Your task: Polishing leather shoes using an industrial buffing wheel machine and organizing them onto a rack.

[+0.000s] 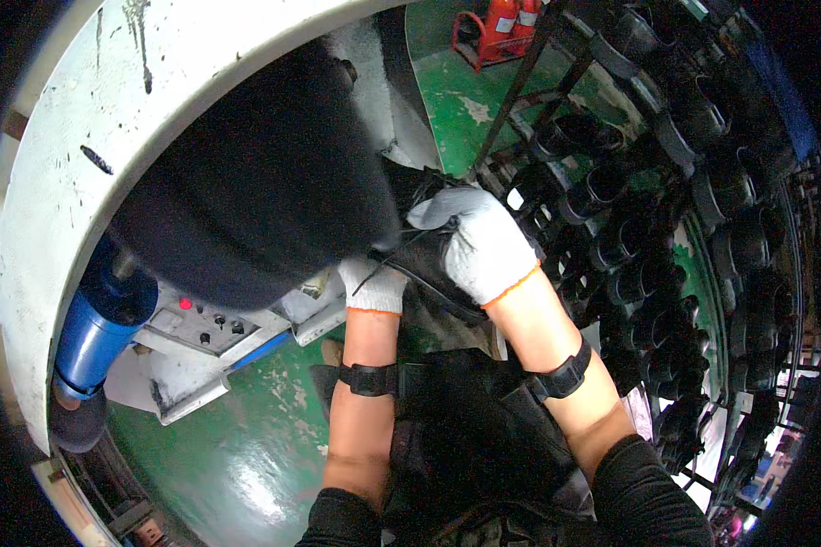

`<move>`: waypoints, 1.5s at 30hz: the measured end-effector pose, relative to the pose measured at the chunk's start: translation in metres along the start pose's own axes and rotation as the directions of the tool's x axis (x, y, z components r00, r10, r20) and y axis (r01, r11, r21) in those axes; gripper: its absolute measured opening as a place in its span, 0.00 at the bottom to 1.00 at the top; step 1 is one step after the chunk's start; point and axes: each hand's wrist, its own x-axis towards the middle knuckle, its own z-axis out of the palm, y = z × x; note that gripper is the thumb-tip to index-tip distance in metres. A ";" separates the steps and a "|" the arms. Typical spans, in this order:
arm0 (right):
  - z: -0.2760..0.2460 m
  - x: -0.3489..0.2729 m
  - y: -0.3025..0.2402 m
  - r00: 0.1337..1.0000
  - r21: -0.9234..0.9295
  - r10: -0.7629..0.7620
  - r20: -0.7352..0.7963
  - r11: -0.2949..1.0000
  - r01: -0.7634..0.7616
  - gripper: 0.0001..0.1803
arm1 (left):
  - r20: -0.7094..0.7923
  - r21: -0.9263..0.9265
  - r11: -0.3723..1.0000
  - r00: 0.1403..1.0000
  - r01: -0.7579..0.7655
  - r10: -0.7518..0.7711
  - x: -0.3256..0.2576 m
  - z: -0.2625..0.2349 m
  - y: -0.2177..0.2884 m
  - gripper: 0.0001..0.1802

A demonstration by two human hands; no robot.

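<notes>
A black shoe upper (438,264) sits between the two gloved hands, pressed against the dark rounded head (265,182) of a machine, at the middle of the view just above the person's forearms. The right hand (479,242), in a white knit glove with an orange cuff, lies over the top of the upper, its fingers (438,208) curled down and closed on the black material. The left hand (374,284), gloved the same way, is under the upper's near edge; its fingers are tucked beneath the upper and the machine head, so whether they pinch or only support cannot be told. A thin black lace (388,260) runs across the left glove.

Both forearms carry black straps (561,374) near the wrist. A curved white guard (73,164) arcs over the machine, with a blue cylinder (100,324) below it and a grey control panel (210,324) with small buttons beside that. The floor (246,456) is green. To the right, a metal rack (666,210) holds rows of black shoes. Two red extinguishers (506,18) stand at the top.
</notes>
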 end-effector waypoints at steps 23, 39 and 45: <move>0.065 -0.058 -0.091 0.998 -0.281 -0.058 0.023 0.958 0.062 0.02 | 0.605 -0.403 0.866 0.796 0.297 0.008 -0.038 -0.020 0.022 0.31; 0.027 -0.181 -0.225 0.558 0.766 0.826 0.085 0.304 -0.567 0.08 | 0.392 -0.177 0.826 0.808 0.536 -0.440 -0.207 0.037 0.034 0.49; -0.079 -0.270 -0.264 0.760 0.258 0.555 -0.340 0.832 -0.492 0.09 | 0.464 -0.057 0.670 0.614 0.740 -0.638 -0.295 0.095 -0.016 0.36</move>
